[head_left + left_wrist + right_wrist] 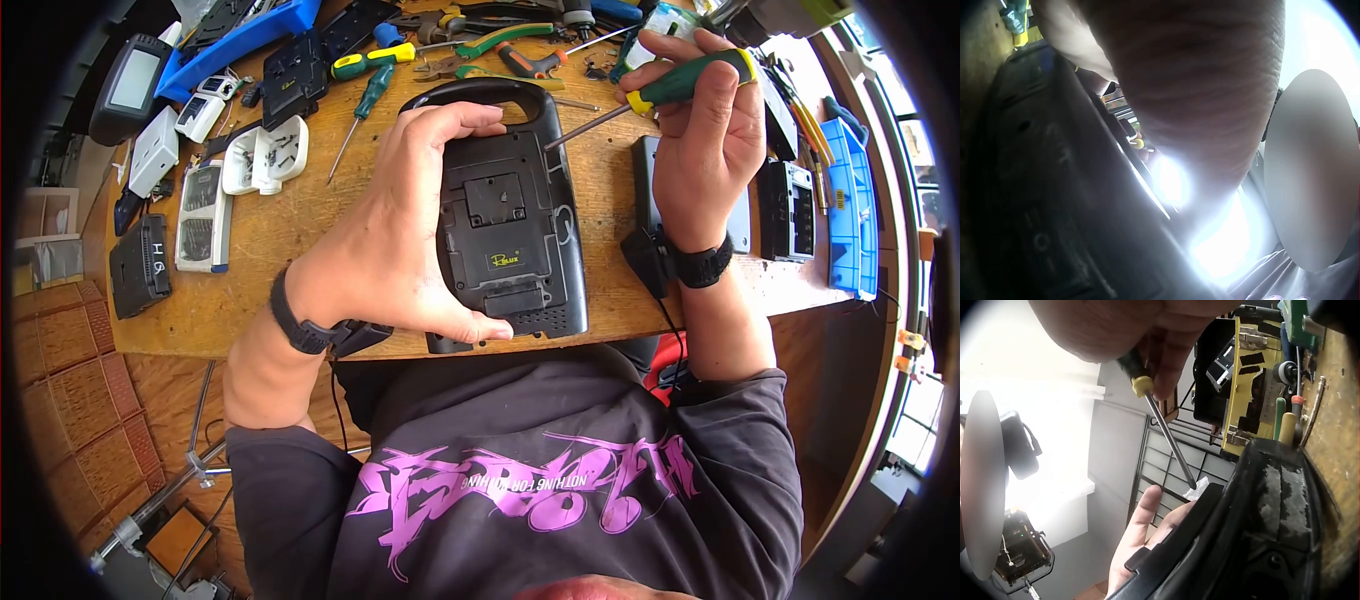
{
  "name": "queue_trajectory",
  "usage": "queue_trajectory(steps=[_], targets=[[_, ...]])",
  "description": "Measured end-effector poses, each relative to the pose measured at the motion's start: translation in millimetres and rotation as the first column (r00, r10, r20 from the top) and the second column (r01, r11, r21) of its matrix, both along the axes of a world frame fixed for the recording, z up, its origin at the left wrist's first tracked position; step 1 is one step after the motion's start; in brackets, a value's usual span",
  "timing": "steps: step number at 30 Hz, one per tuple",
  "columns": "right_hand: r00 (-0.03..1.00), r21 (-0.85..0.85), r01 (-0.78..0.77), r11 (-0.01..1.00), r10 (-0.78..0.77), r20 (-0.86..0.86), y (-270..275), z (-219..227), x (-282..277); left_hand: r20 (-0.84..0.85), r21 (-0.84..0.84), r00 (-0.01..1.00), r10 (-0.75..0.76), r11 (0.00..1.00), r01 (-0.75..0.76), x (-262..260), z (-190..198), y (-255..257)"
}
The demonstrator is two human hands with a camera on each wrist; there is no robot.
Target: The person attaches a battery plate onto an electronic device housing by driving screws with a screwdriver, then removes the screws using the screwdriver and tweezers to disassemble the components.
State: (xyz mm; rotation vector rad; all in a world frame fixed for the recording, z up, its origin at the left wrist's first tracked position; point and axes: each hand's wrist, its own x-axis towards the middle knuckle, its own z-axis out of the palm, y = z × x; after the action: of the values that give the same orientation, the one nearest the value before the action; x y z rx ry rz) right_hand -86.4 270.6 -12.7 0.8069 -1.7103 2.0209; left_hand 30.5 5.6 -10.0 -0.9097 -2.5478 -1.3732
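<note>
A black handled device with a "Relux" label lies near the table's front edge, its loop handle pointing away from me. My left hand spans its left side, fingers over the upper part and thumb at the lower edge, gripping it. In the right hand I hold a screwdriver by its green and yellow handle. Its shaft slants down to the left, with the tip at the device's upper right side. From the right wrist view, the screwdriver's shaft points toward the device's dark edge.
Pliers and other hand tools crowd the back of the table. Another green screwdriver lies left of the device. A white tray of screws and opened housings stand further left. On the right are a blue tray and a black box.
</note>
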Motion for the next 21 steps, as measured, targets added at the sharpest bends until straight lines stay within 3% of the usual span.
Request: queue_trajectory(steps=[6, 8, 11, 15, 17, 18, 20, 21], targets=[[0.999, -0.036, -0.044, 0.998, 0.043, -0.026, -3, 2, 0, -0.023, -0.022, 1.0, 0.006, 1.0, -0.007, 0, 0, 0], [0.998, -0.148, 0.04, 0.988, -0.033, 0.047, -13, 7, 7, -0.012, 0.006, 1.0, 0.008, 1.0, -0.008, 0, -1, 1], [0.991, -0.055, 0.137, 0.989, -0.137, 0.0, -18, 7, 10, -0.009, 0.001, 1.0, 0.004, 1.0, -0.004, -1, -1, 1], [0.993, -0.086, 0.108, 0.99, -0.112, -0.046, -12, 4, 2, -0.055, 0.029, 0.998, 0.011, 1.0, -0.009, -3, 1, 1], [0.986, 0.062, 0.164, 0.985, -0.166, 0.03, -7, 4, -2, -0.085, 0.0, 0.996, -0.012, 1.0, 0.012, -5, 6, 0], [0.985, 0.062, 0.167, 0.984, -0.168, 0.027, -9, 5, -2, -0.087, -0.001, 0.996, -0.015, 1.0, 0.015, -5, 7, -1], [0.971, 0.008, 0.068, 0.998, -0.068, 0.229, -13, 7, -3, -0.071, 0.029, 0.996, -0.058, 0.998, 0.06, -6, 7, -2], [0.981, 0.382, 0.114, 0.917, -0.164, 0.101, 4, 6, -7, -0.074, 0.028, 0.995, -0.061, 0.998, 0.063, -7, 5, 0]])
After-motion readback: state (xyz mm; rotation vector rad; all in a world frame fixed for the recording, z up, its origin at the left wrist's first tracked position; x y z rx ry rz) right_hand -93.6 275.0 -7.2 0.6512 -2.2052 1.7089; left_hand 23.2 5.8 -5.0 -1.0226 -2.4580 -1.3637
